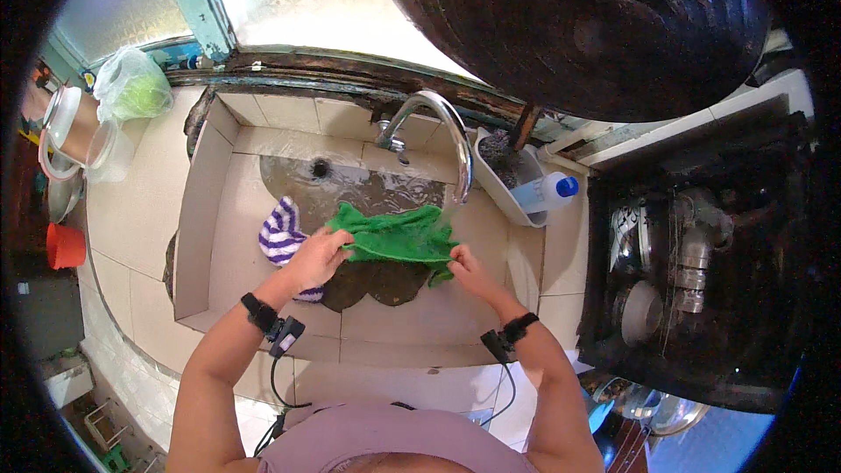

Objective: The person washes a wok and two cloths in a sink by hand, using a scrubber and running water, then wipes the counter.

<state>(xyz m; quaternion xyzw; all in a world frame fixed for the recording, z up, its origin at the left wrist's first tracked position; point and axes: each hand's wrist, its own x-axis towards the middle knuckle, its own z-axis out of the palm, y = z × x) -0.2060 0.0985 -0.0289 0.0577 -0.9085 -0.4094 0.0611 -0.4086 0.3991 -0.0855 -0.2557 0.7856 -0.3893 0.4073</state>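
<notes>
A wet green cloth (397,233) is stretched between my two hands over a tiled sink basin, under the running water of a curved chrome faucet (460,151). My left hand (318,259) grips its left end. At the lower right corner, my right hand (470,269) pinches the cloth's edge. A purple-and-white striped knit cloth (279,236) lies on the basin floor beside my left hand and partly beneath it. Both of my wrists wear black straps with small wired devices.
The tiled basin wall (204,223) surrounds the work. A white caddy (499,190) holds a scouring pad and a blue-capped bottle (542,194). Left are a plastic bag (138,89), clear containers and a red cup (66,245). A large dark round pan (591,26) hangs at upper right.
</notes>
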